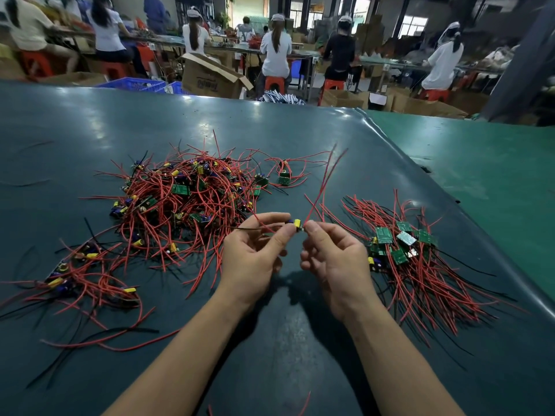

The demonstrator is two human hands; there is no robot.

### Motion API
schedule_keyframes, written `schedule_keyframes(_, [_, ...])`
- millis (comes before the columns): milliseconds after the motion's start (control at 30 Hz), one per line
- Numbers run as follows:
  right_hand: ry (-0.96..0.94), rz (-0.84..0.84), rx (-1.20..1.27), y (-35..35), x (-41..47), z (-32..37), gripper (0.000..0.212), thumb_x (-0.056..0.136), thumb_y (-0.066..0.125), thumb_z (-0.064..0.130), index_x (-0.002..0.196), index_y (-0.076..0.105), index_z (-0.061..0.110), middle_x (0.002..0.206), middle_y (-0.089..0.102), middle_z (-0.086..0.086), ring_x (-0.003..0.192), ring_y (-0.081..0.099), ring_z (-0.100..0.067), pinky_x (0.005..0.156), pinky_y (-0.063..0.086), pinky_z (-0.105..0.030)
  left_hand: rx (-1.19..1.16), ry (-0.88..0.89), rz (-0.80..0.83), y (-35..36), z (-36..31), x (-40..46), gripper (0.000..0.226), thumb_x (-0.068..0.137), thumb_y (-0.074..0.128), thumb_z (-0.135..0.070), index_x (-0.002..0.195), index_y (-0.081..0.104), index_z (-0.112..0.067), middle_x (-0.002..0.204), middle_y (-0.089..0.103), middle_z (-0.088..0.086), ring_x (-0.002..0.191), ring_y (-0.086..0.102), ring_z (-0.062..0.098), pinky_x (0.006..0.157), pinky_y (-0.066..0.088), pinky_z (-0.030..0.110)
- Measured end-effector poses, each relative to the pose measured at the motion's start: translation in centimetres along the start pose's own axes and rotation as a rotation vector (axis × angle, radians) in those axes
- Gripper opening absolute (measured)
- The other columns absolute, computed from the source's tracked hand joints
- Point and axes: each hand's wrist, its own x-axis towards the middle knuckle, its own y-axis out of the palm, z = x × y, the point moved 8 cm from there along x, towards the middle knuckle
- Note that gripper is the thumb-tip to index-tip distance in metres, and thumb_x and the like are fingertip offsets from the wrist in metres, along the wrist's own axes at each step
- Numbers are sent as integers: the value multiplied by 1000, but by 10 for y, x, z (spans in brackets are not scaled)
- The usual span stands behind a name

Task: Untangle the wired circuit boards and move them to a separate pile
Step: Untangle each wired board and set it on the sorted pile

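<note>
A small circuit board with a yellow and blue part (295,225) is held above the table between both hands. My left hand (255,250) pinches its left end, where a black wire trails off to the left. My right hand (333,259) pinches its right end, where its red wires (326,181) rise up and away. A big tangled pile of red-wired boards (186,199) lies to the left and behind my hands. To the right lies a tidier pile of green boards (402,244) with wires fanned toward me.
A smaller tangle of boards and wires (81,277) lies at the near left, and one loose board (283,177) sits behind the big pile. The dark green table mat (90,130) ends at a raised edge on the right. People sit at benches beyond.
</note>
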Motion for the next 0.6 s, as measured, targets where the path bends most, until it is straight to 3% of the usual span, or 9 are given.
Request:
schedule_keyframes(167, [-28, -20, -54, -5, 1, 1, 5, 86, 70, 12, 81, 70, 11, 66, 66, -5, 51, 59, -13, 46, 49, -20, 137, 74, 74, 2, -5, 0, 31, 81, 72, 4, 102, 69, -18, 86, 72, -6, 65, 62, 4, 59, 47, 16])
schedule_keyframes(400, [0, -54, -71, -8, 0, 1, 14, 84, 72, 10, 71, 73, 9, 62, 65, -7, 48, 56, -11, 44, 46, -18, 159, 24, 96, 5, -3, -1, 18, 82, 72, 2, 100, 69, -3, 79, 72, 1, 66, 65, 11, 59, 52, 20])
schedule_keyframes(600, [53, -78, -3, -7, -1, -4, 8, 85, 70, 5, 77, 71, 7, 64, 69, -5, 51, 61, -10, 48, 50, -18, 74, -95, 44, 0, 5, 1, 18, 80, 72, 4, 98, 69, 4, 78, 72, 4, 66, 66, 10, 62, 54, 19])
